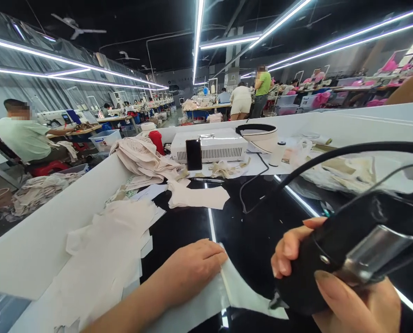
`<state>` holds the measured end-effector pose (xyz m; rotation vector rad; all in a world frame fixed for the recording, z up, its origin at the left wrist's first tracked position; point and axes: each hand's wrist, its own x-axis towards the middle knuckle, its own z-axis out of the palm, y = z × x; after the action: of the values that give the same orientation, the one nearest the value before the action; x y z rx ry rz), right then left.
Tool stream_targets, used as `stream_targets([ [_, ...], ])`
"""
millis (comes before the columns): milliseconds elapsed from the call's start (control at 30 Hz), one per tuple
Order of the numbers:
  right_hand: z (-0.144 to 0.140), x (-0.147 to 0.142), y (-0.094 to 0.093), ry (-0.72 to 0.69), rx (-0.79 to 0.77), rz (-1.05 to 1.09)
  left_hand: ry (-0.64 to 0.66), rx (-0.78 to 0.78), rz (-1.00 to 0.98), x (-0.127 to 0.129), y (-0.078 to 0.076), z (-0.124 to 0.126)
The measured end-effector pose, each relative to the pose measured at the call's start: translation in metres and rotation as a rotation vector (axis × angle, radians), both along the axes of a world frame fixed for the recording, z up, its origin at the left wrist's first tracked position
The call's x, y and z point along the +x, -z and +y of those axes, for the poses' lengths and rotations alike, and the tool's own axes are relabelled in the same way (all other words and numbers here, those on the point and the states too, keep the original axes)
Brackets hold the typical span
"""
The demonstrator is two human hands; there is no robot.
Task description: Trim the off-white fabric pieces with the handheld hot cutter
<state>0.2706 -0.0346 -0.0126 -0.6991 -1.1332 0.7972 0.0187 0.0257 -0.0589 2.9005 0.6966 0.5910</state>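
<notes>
Black and glossy, the counter (255,231) is reflecting the ceiling lights while the left hand (192,268) is lying flat on it, fingers stretched out and nearly together, pressing down on a pale fabric piece (241,291) at the near edge and gripping nothing. Just to its right, the right hand (334,282) is wrapping its fingers and thumb tightly around a black handheld tool (352,245) with a shiny metal part, holding it just above the counter with its pointed tip touching or nearly touching the right edge of that fabric piece. A black cable (331,157) is arching from the tool toward the far middle of the counter. To the near left, a stack of cream fabric cut-outs (105,249) is lying against the white side wall (36,240). Farther off, more crumpled fabric (140,157) is piling up beside a white box-shaped machine (213,145), with a dark phone (194,154) leaning upright against its front. Right of the machine, a round white device (258,135) with a black rim is sitting near a small white bottle (278,154). Beyond the wall on the far left, a seated person in a pale green shirt (22,136) is working at another station.
</notes>
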Motion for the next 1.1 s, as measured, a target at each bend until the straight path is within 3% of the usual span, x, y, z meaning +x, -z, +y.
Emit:
stream_targets([
  [267,0.032,-0.025,-0.025,0.056,0.024,0.168,-0.03,-0.074,-0.035,0.003,0.002,-0.003],
  [600,0.072,-0.048,-0.009,0.043,0.089,0.084,-0.021,-0.059,-0.043,0.004,0.005,-0.004],
  [1100,0.076,-0.05,-0.003,0.05,0.087,0.068,-0.035,-0.013,-0.054,0.006,0.003,-0.004],
])
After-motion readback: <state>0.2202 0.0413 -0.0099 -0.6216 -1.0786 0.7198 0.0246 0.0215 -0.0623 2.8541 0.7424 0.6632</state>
